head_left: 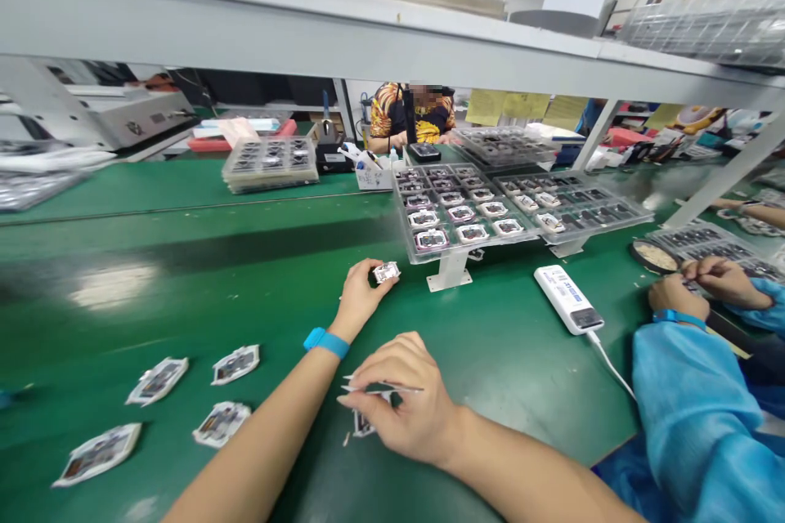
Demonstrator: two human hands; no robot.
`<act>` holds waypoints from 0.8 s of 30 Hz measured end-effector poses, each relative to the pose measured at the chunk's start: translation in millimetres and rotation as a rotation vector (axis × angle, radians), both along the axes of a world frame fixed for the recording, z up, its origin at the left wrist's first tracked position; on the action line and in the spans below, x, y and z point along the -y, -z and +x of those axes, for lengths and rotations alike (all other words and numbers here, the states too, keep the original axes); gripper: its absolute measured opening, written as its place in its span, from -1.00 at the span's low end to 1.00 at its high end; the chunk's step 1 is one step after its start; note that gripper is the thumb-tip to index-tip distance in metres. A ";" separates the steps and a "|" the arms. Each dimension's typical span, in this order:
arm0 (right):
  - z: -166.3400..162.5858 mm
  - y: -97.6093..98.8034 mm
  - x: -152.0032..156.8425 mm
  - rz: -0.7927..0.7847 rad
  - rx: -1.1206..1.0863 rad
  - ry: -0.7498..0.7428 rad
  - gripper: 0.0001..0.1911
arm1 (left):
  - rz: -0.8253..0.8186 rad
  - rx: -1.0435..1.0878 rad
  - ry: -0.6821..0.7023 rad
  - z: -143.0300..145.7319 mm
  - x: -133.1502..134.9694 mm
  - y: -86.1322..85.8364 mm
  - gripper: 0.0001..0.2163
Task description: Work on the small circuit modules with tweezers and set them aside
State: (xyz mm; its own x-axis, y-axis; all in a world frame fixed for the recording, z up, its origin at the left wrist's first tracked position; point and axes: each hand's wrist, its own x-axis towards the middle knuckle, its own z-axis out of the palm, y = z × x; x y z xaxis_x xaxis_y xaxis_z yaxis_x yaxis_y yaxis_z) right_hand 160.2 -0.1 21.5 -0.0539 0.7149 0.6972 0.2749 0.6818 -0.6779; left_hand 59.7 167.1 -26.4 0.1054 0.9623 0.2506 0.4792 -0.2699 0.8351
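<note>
My left hand, with a blue band at the wrist, reaches forward and pinches a small white-framed electronic part between thumb and fingers, near the clear tray. Closer to me, my right hand is closed around metal tweezers, their tips pointing left. Partly hidden below that hand, another white-framed part lies on the green table. To the left of my left forearm several similar parts lie apart: one white-framed unit, a second unit, a third unit and a fourth unit.
A clear tray of such parts stands on a white bracket, beside a second tray. A white corded device lies right. A co-worker's blue sleeve is close by. The shelf beam crosses overhead; another person sits opposite.
</note>
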 end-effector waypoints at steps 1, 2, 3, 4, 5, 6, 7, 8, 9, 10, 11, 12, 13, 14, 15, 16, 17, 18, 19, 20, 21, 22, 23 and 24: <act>0.5 0.2 0.1 -0.012 0.006 0.001 -0.88 | -0.007 0.072 -0.003 -0.5 6.9 -1.3 -0.67; 1.0 0.3 0.2 -0.021 0.009 0.001 -0.87 | -0.018 0.145 -0.005 -1.2 15.3 -2.6 -0.64; 1.6 0.3 0.2 -0.029 0.004 0.003 -0.88 | -0.035 0.214 0.000 -2.5 25.1 -4.1 -0.60; 2.2 0.2 0.1 -0.038 -0.009 0.008 -0.89 | -0.058 0.276 0.011 -4.7 36.6 -6.0 -0.56; 2.7 0.0 0.0 -0.050 -0.031 0.017 -0.90 | -0.089 0.327 0.028 -8.0 49.5 -8.3 -0.54; 3.2 -0.2 -0.2 -0.070 -0.061 0.030 -0.92 | -0.128 0.366 0.049 -12.4 63.7 -11.2 -0.51; 3.6 -0.4 -0.5 -0.101 -0.096 0.042 -0.94 | -0.173 0.393 0.073 -17.9 78.7 -14.7 -0.50; 4.0 -0.4 -1.0 -0.141 -0.133 0.053 -0.95 | -0.221 0.412 0.103 -24.2 93.9 -18.5 -0.51; 4.4 -0.2 -1.6 -0.187 -0.171 0.060 -0.96 | -0.268 0.423 0.129 -30.7 108.7 -22.5 -0.54; 4.6 0.5 -2.2 -0.236 -0.206 0.062 -0.96 | -0.333 0.435 0.167 -37.0 122.4 -26.4 -0.56; 4.7 1.5 -3.0 -0.281 -0.237 0.063 -0.97 | -0.440 0.463 0.190 -42.7 134.5 -29.8 -0.57; 4.7 2.9 -3.7 -0.322 -0.260 0.059 -0.97 | -0.523 0.489 0.183 -47.5 144.6 -32.5 -0.59; 4.4 4.6 -4.4 -0.359 -0.273 0.051 -0.97 | -0.593 0.509 0.178 -51.2 152.5 -34.5 -0.61; 3.8 6.5 -4.9 -0.390 -0.278 0.040 -0.96 | -0.643 0.522 0.171 -53.9 158.4 -35.8 -0.63; 3.1 8.3 -5.4 -0.414 -0.274 0.027 -0.95 | -0.665 0.524 0.167 -55.7 162.3 -36.3 -0.65; 2.3 10.0 -5.7 -0.431 -0.263 0.014 -0.95 | -0.670 0.519 0.173 -56.8 164.6 -36.5 -0.67; 1.4 11.5 -5.9 -0.441 -0.249 0.003 -0.95 | -0.660 0.509 0.184 -57.3 165.7 -36.3 -0.69; 0.7 12.8 -5.9 -0.445 -0.233 -0.004 -0.95 | -0.641 0.497 0.196 -57.7 165.9 -36.0 -0.71; 0.0 13.9 -5.9 -0.446 -0.218 -0.007 -0.95 | -0.622 0.486 0.208 -57.9 165.7 -35.7 -0.73; -0.4 14.8 -5.8 -0.448 -0.204 -0.009 -0.96 | -0.603 0.476 0.219 -58.2 165.4 -35.3 -0.75; -0.6 15.5 -5.7 -0.451 -0.193 -0.010 -0.96 | -0.587 0.467 0.229 -58.5 165.1 -34.9 -0.77; -0.5 16.3 -5.6 -0.457 -0.185 -0.011 -0.96 | -0.571 0.459 0.238 -59.0 165.0 -34.6 -0.78; -0.3 17.0 -5.4 -0.464 -0.181 -0.012 -0.97 | -0.557 0.453 0.244 -59.6 165.0 -34.1 -0.80; 0.0 17.8 -5.2 -0.473 -0.181 -0.014 -0.97 | -0.546 0.448 0.248 -60.2 165.3 -33.6 -0.80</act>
State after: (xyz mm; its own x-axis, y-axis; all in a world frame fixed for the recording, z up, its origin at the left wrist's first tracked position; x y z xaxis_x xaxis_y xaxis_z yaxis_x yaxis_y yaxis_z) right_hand 160.1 5.1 3.7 0.0258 0.9546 0.2967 0.1173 0.2919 -0.9492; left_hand -0.5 1.9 7.2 0.3354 0.9234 -0.1864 0.0410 0.1834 0.9822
